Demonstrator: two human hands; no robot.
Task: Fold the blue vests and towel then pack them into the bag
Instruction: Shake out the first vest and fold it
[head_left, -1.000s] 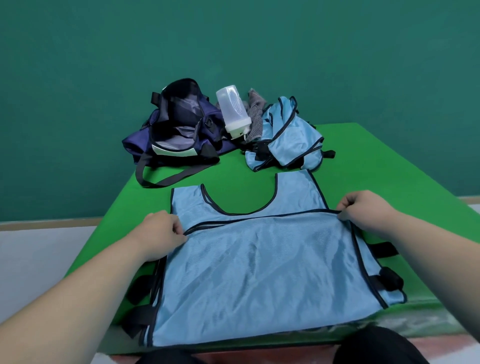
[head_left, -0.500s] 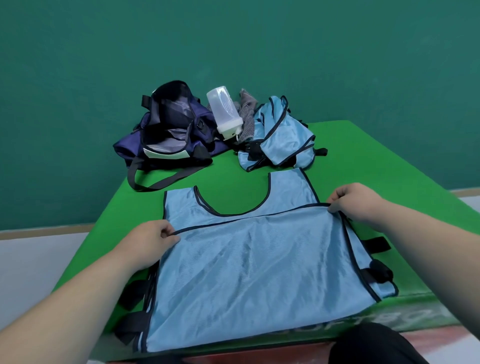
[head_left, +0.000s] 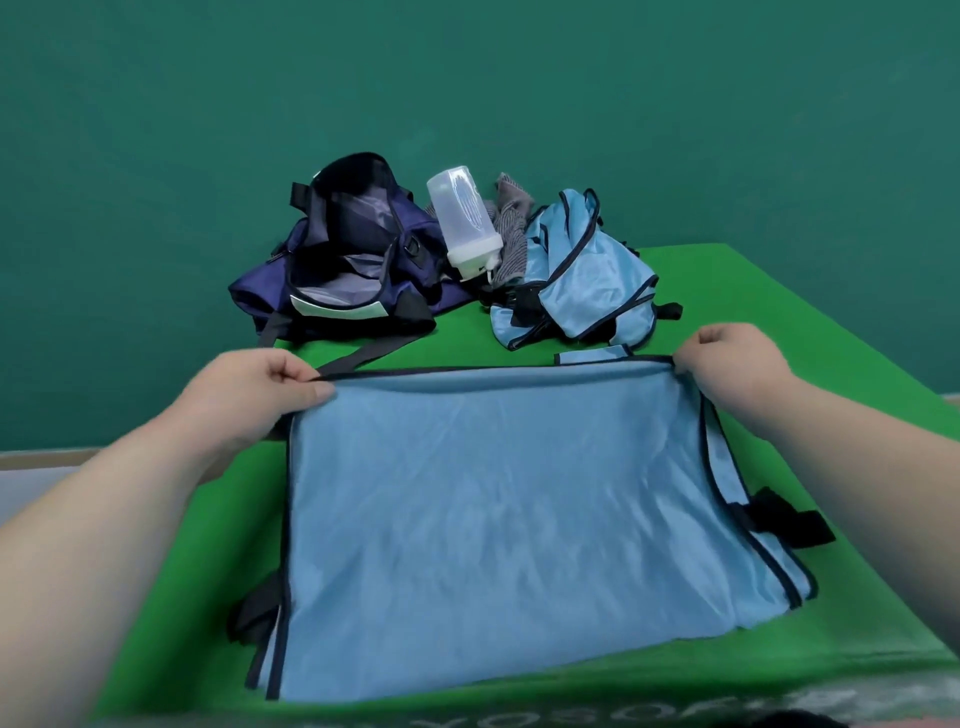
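bench (head_left: 779, 332): green, carries everything. vest (head_left: 498, 509): flat, on your side of bag, long axis left-right, dark-trimmed far edge facing bag. bag (head_left: 343, 270): mouth open, nearer your left hand. second vest (head_left: 587, 280): crumpled heap just right of bag. left hand (head_left: 254, 400), right hand (head_left: 732, 364): each pinching one far corner of flat vest, level with each other. next fold likely crosswise.

Teal wall (head_left: 467, 78), green tbl (head_left: 753, 291), prob. grey floor (head_left: 31, 480)
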